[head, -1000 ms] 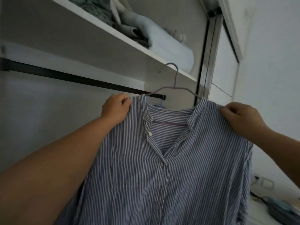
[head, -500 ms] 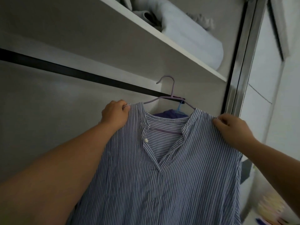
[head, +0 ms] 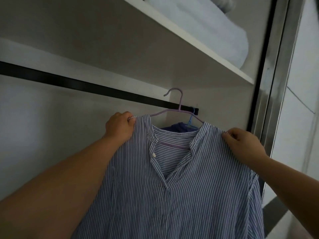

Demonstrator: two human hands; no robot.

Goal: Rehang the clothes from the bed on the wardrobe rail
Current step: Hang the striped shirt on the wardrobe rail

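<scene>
A blue-and-white striped shirt (head: 181, 183) hangs on a lilac hanger (head: 179, 107). My left hand (head: 120, 127) grips its left shoulder and my right hand (head: 241, 144) pinches its right shoulder. The hanger's hook sits in front of the black wardrobe rail (head: 86, 86), near the rail's right end; I cannot tell whether it is over the rail. Behind the collar, a dark purple garment (head: 179, 127) hangs from a light blue hanger (head: 190, 120) at the rail's right end.
A white shelf (head: 189, 40) runs above the rail and carries folded pale bedding (head: 215, 26). A metal sliding-door frame (head: 276, 83) stands close on the right. The rail to the left of the shirt is bare, with the grey back wall behind it.
The view has closed in on the wardrobe and the shirt has moved up to the rail's right end. The purple garment on the blue hanger came into sight. Both hands kept their grip.
</scene>
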